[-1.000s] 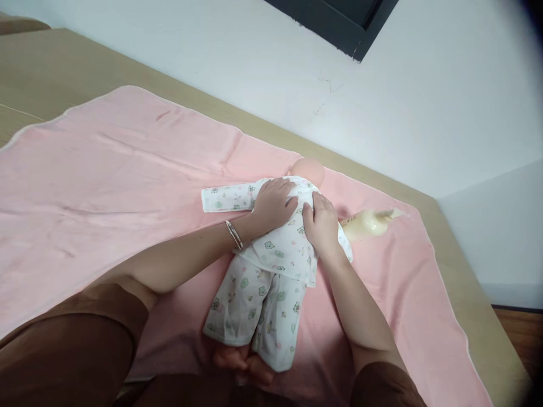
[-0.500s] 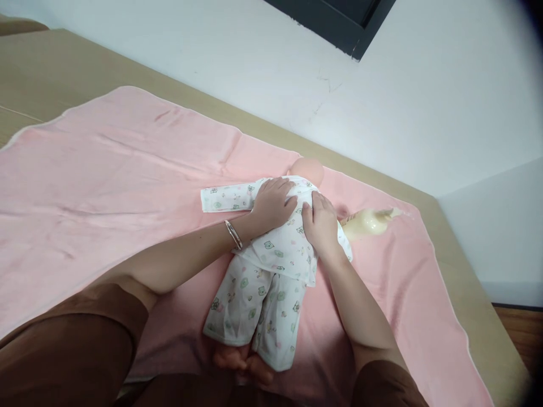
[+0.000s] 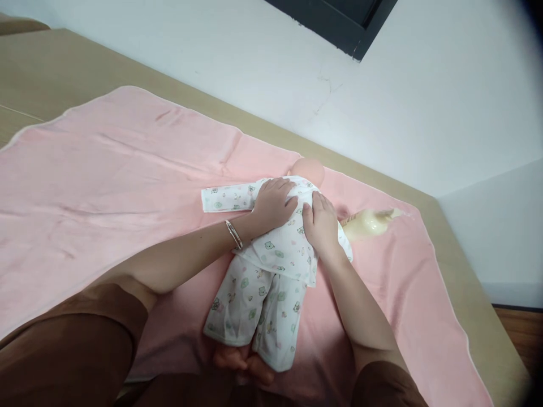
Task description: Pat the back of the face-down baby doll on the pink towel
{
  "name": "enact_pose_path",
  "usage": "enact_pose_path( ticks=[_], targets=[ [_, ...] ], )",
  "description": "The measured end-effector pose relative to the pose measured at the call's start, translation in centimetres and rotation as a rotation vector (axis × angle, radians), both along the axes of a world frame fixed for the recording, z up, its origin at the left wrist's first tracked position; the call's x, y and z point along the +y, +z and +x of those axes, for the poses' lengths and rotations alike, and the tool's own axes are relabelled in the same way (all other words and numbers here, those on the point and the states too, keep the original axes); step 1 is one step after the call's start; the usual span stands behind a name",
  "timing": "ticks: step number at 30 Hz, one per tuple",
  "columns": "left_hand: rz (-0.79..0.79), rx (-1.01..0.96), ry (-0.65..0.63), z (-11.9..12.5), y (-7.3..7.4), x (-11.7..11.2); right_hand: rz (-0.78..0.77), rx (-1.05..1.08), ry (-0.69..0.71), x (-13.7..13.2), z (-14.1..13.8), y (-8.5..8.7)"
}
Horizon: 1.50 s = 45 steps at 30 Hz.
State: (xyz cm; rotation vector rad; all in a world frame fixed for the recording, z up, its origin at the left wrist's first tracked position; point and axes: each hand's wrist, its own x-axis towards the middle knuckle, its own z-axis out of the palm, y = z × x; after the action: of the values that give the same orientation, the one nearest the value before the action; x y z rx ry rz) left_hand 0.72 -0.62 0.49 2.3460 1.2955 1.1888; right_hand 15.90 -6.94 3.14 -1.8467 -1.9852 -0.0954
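Note:
A baby doll (image 3: 308, 169) lies on a pink blanket (image 3: 139, 147), its bald head toward the wall and its bare feet toward me. It wears a white printed pajama top (image 3: 280, 243) and matching pants (image 3: 241, 299). Flat on the upper left of the top rests my left hand (image 3: 274, 204), fingers stretched out, a silver bangle (image 3: 233, 234) at the wrist. My right hand (image 3: 322, 223) lies on the right side of the top with its thumb apart from the fingers. Neither hand grips anything. The left sleeve (image 3: 229, 198) extends sideways; the doll's face is not visible.
Right of the doll lies a pale yellow bottle-like object (image 3: 368, 222), partly hidden by the doll. The blanket covers a wooden table (image 3: 462, 271) whose far edge meets a white wall (image 3: 254, 68). A dark frame (image 3: 339, 25) is on the wall.

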Motion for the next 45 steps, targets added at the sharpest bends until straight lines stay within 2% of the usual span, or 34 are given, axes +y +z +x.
enact_pose_path(
  ticks=[6,12,15,21,24,29,33,35,41,45],
  targets=[
    [0.014,-0.011,0.0,0.0,-0.1,0.1,-0.006,0.0,-0.017,-0.2,-0.2,0.1],
    [0.075,0.027,-0.01,-0.2,0.3,-0.5,0.032,-0.129,-0.016,-1.5,-1.1,0.5],
    [0.092,0.047,-0.01,-0.2,0.6,-0.9,-0.003,-0.155,-0.027,-1.8,-1.3,0.8],
    [-0.025,0.118,0.016,0.1,0.7,-0.7,-0.124,-0.067,-0.012,-0.3,0.0,0.7],
    [-0.018,0.118,0.024,0.2,0.5,-0.3,-0.15,-0.021,-0.002,0.5,0.6,0.4],
    [0.141,0.114,0.026,0.1,0.5,-0.7,-0.091,-0.109,-0.043,-0.9,-0.8,0.7],
    [0.147,0.133,0.067,0.1,0.6,-1.2,-0.017,-0.221,-0.061,-2.4,-2.2,0.9],
    [0.128,0.115,0.061,0.1,0.5,-1.0,-0.013,-0.203,-0.05,-2.2,-2.1,0.8],
    [0.089,0.042,0.029,0.1,0.2,-0.1,-0.132,-0.03,-0.015,-0.4,-0.5,0.3],
    [0.135,0.05,0.048,0.0,0.4,-0.5,-0.092,-0.061,-0.039,-1.0,-1.0,0.4]
  ],
)
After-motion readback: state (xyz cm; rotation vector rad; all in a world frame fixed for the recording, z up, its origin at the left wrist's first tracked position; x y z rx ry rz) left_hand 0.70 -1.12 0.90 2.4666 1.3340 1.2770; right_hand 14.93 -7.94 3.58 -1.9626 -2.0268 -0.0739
